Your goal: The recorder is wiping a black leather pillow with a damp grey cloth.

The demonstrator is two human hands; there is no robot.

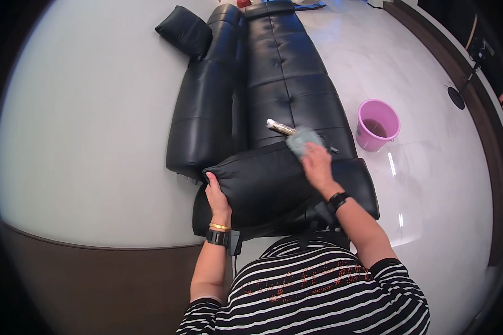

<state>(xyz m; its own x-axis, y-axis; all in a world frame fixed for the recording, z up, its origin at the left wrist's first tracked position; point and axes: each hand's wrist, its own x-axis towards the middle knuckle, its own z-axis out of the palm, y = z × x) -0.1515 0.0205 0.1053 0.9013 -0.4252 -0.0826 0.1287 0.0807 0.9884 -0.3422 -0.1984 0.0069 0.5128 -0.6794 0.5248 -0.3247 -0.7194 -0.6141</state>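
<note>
A black leather cushion (pixel 264 188) is held up in front of me over the near end of a black tufted leather sofa (pixel 305 100). My left hand (pixel 218 197) grips its left corner, thumb on the side that shows. In my right hand (pixel 317 167) is a pale grey-green cloth (pixel 305 141), blurred, at the cushion's upper right edge. Just beyond the cloth, a roll or tube (pixel 280 127) with a white end lies on the seat; the cloth hides its right part.
A pink bucket (pixel 377 121) with murky liquid stands on the glossy tiled floor right of the sofa. Another black cushion (pixel 185 32) leans at the backrest's far left. Farther right is a stand with a round black base (pixel 456 98). A pale wall (pixel 88 125) borders the left.
</note>
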